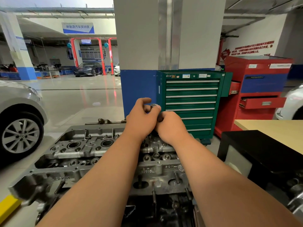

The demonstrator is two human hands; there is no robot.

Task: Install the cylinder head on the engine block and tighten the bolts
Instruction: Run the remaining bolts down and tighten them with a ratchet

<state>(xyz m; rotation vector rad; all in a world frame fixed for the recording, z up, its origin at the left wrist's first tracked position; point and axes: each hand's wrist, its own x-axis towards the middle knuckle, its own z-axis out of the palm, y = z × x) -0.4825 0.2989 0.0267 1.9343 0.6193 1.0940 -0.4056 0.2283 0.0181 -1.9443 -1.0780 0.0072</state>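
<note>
left hand (pixel 141 119) and right hand (pixel 172 127) grip a tool (pixel 154 106).

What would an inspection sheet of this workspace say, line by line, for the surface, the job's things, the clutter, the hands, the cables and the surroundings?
Surface: glossy workshop floor; what carries the engine is hidden.
Job's things: cylinder head lies top up on dark engine parts; its bolts cannot be told apart.
Clutter: yellow block at the lower left.
Hands: left hand and right hand both grip a metal tool over the head's far right part.
Cables: nothing seen.
Surroundings: green tool cabinet and red tool cart with open drawers behind; grey car to the left; black stand and beige tabletop to the right.
</note>
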